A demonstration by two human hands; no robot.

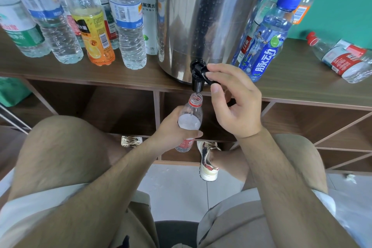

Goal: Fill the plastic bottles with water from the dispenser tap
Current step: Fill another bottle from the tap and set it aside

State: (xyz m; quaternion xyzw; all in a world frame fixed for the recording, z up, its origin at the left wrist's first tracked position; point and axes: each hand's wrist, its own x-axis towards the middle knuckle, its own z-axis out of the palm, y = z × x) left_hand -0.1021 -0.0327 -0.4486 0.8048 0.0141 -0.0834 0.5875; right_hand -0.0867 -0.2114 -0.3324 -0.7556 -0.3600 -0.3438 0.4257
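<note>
Now the left hand (173,129) grips the clear red-labelled plastic bottle (190,119) upright, mouth directly under the black tap (198,76) at the shelf's front edge, right hand (231,102) pinching its lever.

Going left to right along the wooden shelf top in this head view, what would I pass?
Green-labelled bottle → blue-labelled bottle → orange juice bottle → clear water bottle → steel dispenser with its black tap → blue sports-drink bottle → red-capped bottle lying on its side.
</note>
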